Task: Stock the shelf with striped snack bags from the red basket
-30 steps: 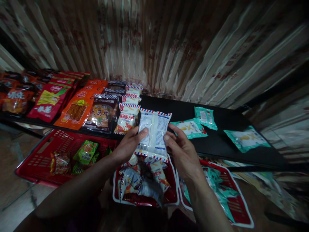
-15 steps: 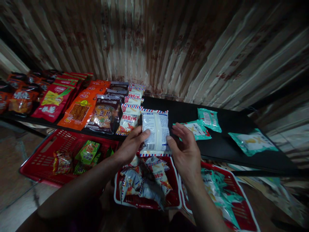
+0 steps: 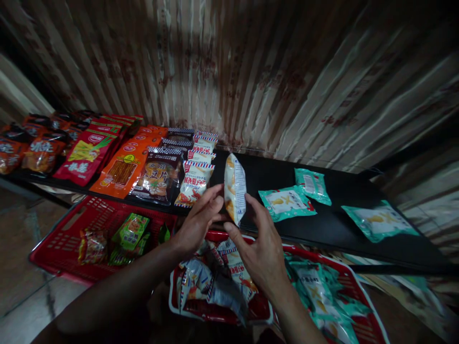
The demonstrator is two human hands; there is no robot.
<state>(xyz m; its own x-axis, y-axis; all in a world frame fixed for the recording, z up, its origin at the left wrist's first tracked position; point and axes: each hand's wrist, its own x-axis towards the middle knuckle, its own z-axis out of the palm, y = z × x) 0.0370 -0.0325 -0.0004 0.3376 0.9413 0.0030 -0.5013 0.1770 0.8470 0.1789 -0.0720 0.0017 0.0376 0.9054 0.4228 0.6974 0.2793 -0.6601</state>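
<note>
A white snack bag (image 3: 235,191) with printed text stands nearly edge-on between my two hands, above the front edge of the black shelf. My left hand (image 3: 201,215) has its fingers bent against the bag's left side. From the right, the fingers of my right hand (image 3: 260,234) press on the bag's printed side, with the thumb near its lower end. Just left of it on the shelf, a row of matching white bags (image 3: 195,184) with striped edges leans upright. Below my hands a red basket (image 3: 218,317) with a white rim holds several more of these bags.
Brown potato-chip bags (image 3: 156,177), orange packs (image 3: 124,169), red packs (image 3: 84,155) and small orange bags (image 3: 43,150) line the shelf's left. Teal bags (image 3: 287,203) lie on the black shelf (image 3: 265,167) at right. Red baskets (image 3: 77,239) stand below; pleated fabric (image 3: 229,71) hangs behind.
The bag has turned from showing its flat back to standing almost edge-on. My right hand has shifted left and lower around it. The view has moved slightly.
</note>
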